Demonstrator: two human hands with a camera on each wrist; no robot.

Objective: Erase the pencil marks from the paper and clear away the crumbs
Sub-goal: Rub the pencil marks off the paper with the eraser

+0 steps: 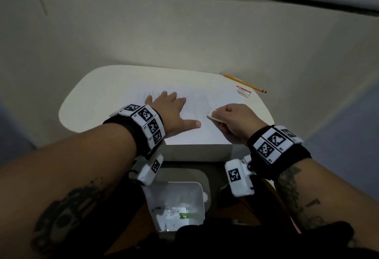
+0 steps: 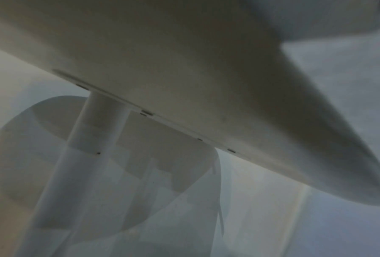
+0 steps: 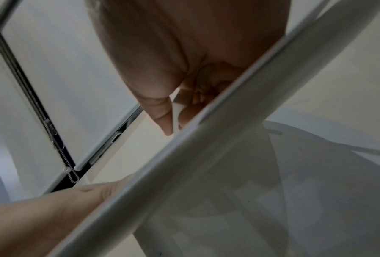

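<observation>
Erasing step: left hand (image 1: 170, 111), fingers spread, is pinning the white paper sheet (image 1: 205, 102); right hand (image 1: 235, 121) is pinching a white block eraser (image 1: 213, 115). Next probably: rubbing the faint marks, then sweeping crumbs.

pencil (image 1: 244, 82) behind paper (image 1: 196, 133) (on table (image 1: 86, 102))

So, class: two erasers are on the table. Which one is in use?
The plain white eraser, pinched in the right hand on the paper. The other, the labelled eraser, lies untouched beside the pencil.
</observation>
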